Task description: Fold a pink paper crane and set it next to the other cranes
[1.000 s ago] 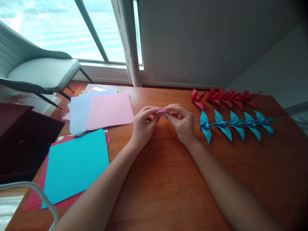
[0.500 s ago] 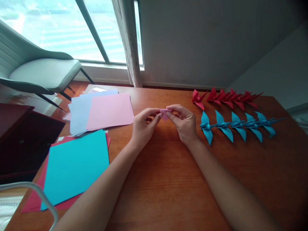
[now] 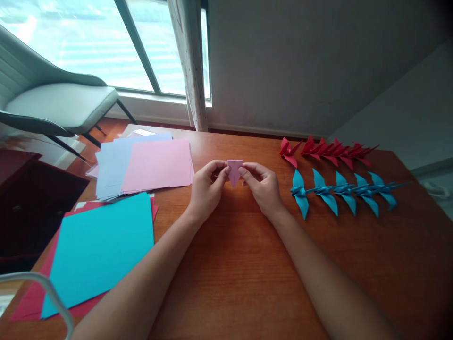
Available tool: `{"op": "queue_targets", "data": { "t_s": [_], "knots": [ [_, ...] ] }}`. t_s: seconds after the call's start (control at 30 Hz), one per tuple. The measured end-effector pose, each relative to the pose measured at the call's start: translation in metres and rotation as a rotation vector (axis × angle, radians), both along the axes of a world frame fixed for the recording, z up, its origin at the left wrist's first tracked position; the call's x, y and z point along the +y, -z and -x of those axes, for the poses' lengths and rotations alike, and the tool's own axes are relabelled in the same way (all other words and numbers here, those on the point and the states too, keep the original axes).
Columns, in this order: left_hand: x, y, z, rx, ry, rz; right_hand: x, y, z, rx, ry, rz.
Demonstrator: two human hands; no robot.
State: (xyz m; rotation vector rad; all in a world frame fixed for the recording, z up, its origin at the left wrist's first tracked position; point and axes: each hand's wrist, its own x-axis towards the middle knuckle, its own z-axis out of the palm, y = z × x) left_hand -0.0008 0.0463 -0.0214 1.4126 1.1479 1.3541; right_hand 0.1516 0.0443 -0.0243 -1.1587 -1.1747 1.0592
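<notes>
A small folded pink paper piece [image 3: 234, 171] is held just above the wooden table [image 3: 247, 264], its point hanging down. My left hand [image 3: 207, 189] pinches its left side and my right hand [image 3: 264, 186] pinches its right side, both with fingers closed on it. Right of my hands lies a row of several blue paper cranes [image 3: 339, 193], with a row of several red paper cranes [image 3: 325, 150] behind it.
Sheets of pink paper [image 3: 157, 164] and pale blue paper [image 3: 111, 165] are stacked at the left, with a turquoise sheet [image 3: 102, 248] over red sheets nearer me. A grey chair [image 3: 60, 106] stands by the window, and a curtain [image 3: 189, 61] hangs behind the table.
The pink piece has turned from lying flat and edge-on between my fingertips to hanging open with its point down. Both hands shifted slightly toward me.
</notes>
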Motion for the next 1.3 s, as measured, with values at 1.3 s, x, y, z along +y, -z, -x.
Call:
{"op": "queue_targets", "data": {
  "t_s": [1.3],
  "knots": [
    [-0.008, -0.014, -0.002, -0.063, 0.112, 0.074, -0.007, -0.008, -0.003, -0.075, -0.075, -0.057]
  ]
}}
